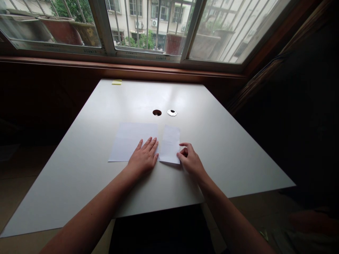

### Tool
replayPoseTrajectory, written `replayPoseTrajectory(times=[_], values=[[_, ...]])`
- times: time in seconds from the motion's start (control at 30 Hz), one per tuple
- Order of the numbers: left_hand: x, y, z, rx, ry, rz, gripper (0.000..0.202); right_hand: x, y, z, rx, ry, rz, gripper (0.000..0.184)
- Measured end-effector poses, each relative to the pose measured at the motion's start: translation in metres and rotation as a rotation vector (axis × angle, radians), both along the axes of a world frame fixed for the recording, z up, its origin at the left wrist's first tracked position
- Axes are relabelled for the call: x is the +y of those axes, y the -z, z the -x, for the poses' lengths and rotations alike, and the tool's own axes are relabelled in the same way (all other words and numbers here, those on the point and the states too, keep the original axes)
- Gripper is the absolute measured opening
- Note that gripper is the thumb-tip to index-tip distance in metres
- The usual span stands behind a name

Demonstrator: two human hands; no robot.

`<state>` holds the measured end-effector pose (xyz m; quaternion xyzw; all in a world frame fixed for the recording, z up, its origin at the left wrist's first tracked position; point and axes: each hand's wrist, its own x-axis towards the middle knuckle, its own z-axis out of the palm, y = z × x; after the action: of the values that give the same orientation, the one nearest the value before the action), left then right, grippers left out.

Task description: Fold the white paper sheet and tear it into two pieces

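A white sheet of paper [129,141] lies flat on the white table [87,183]. My left hand [145,151] rests palm down on its right part, fingers stretched out and slightly spread. Just to the right, across a narrow gap, is a narrower piece of white paper [170,143], its lower edge lifted a little off the tabletop. My right hand [189,158] is at this piece's right edge, with the thumb on the paper and the other fingers curled in. How firmly it grips the edge is hard to see.
Beyond the papers are a round hole [157,113] in the tabletop and a round metallic cover [172,113]. A yellow sticky note pad [117,82] lies at the far left edge. Behind the table runs a window ledge [132,68]; a dark curtain [265,84] hangs at right.
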<state>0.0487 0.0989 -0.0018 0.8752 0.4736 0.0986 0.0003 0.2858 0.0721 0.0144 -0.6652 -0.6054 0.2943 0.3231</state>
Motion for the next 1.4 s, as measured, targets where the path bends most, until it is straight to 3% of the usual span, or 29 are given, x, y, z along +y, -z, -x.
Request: replayPoseTrajectory(times=[0.37, 1.0, 1.1, 1.2, 1.3, 1.4], values=[[0.002, 0.004, 0.001, -0.057, 0.013, -0.002, 0.057, -0.004, -0.001, -0.003, -0.015, 0.020, 0.013, 0.036], [0.004, 0.000, 0.012, -0.064, 0.064, 0.020, 0.055, 0.002, 0.005, -0.039, -0.132, 0.089, -0.005, 0.034], [0.007, -0.001, 0.014, -0.084, 0.096, 0.038, 0.055, 0.006, 0.005, -0.053, -0.228, 0.137, -0.072, 0.032], [0.012, -0.002, 0.017, -0.112, 0.161, 0.063, 0.053, 0.011, 0.003, -0.061, -0.413, 0.128, -0.237, 0.026], [0.017, -0.004, 0.021, -0.137, 0.238, 0.083, 0.050, 0.016, -0.002, -0.058, -0.576, 0.064, -0.404, 0.023], [0.021, -0.005, 0.025, -0.156, 0.282, 0.093, 0.047, 0.023, -0.008, -0.043, -0.608, -0.061, -0.462, 0.026]])
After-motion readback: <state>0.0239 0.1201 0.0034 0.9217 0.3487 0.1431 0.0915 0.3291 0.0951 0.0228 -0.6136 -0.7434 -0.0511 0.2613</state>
